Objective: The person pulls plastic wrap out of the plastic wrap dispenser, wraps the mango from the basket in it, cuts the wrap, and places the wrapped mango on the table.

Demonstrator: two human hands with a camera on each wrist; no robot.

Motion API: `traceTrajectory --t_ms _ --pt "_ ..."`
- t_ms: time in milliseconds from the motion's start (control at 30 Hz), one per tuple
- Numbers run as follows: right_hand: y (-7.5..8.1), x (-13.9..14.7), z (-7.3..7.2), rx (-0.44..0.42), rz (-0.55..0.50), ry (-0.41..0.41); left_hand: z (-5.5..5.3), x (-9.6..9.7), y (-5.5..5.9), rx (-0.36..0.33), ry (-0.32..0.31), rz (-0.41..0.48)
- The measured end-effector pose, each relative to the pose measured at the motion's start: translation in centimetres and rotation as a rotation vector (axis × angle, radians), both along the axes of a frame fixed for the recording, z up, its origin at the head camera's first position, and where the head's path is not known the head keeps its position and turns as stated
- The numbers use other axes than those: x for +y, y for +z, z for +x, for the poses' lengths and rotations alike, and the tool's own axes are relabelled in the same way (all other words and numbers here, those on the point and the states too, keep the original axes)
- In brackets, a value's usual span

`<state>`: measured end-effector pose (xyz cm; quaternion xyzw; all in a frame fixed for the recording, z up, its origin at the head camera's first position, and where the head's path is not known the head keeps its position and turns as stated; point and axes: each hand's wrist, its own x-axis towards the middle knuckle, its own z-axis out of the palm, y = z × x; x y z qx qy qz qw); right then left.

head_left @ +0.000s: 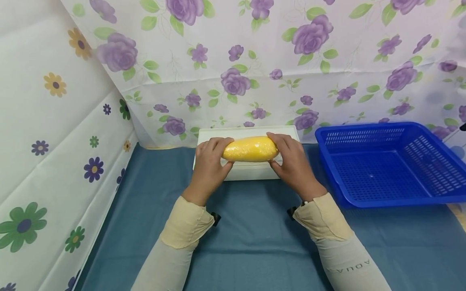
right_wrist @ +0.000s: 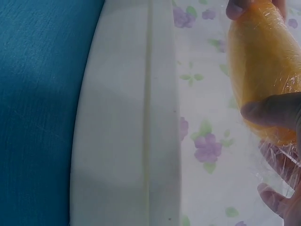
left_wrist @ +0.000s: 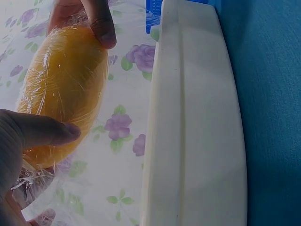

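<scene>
A smooth yellow oblong item, wrapped in clear cling film, is held sideways above a white box. My left hand grips its left end, and my right hand grips its right end. In the left wrist view, the left thumb presses the wrapped yellow item, and film bunches at its near end. From the right wrist, the right thumb lies across the film, with loose crinkled film below it. The item's underside is hidden in the head view.
To the right stands a blue plastic basket with perforated walls. A blue cloth covers the table. Flower-printed sheets hang at the back and the left side.
</scene>
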<state>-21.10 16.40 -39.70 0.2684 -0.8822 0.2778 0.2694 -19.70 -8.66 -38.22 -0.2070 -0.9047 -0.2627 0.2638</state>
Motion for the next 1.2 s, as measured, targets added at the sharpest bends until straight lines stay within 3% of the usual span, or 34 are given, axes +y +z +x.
traceTrajectory --t_ms 1200 --pt "2.2 0.0 1.6 0.062 -0.022 0.013 1.6 0.0 2.1 0.071 -0.024 0.042"
